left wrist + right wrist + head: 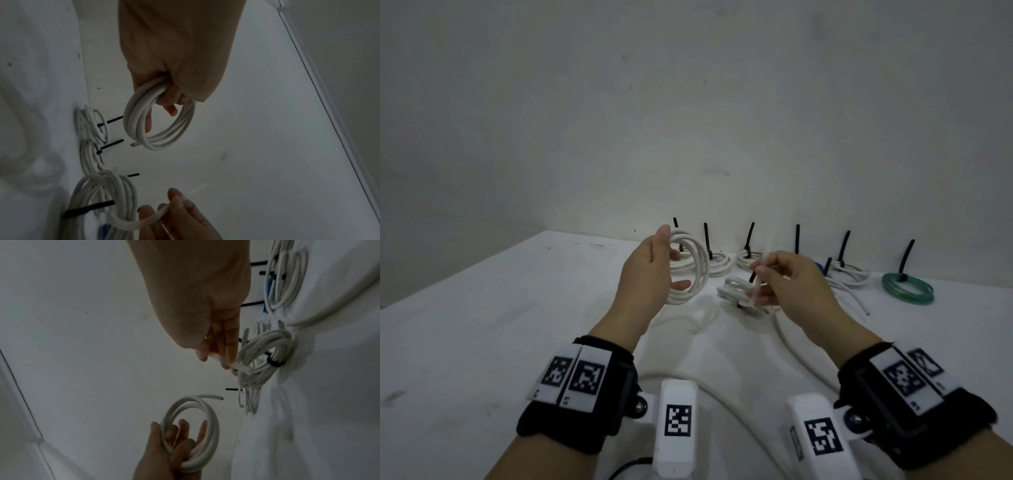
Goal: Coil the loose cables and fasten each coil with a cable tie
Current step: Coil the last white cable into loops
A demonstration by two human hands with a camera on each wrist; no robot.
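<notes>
From the head view, my left hand [650,270] holds a round coil of thick white cable [688,270] upright above the white tabletop [482,325], fingers curled through its middle, so that grip is closed around the bundled turns. My right hand [784,277] sits just to the right of the coil, pinching a thin pale translucent cable tie [758,284] between thumb and fingertips. The tie stands roughly upright, so its long axis runs across the coil's turns. Beyond the coil, along the wall, finished white coils bound with black ties [750,255] and a green coiled cable [907,289] lie in a row. A loose white cable [791,342] trails on the tabletop below and right of the coil.

The left wrist view confirms the coil [160,116] hangs from my curled fingers [170,97], its free end poking out near the bottom.

In the right wrist view the tie [226,364] juts from my fingertips [228,347], the coil [191,431] nearby but not touching it.

I judge the next move depends on the right hand, the nearer one, threading the tie through the coil's opening.
</notes>
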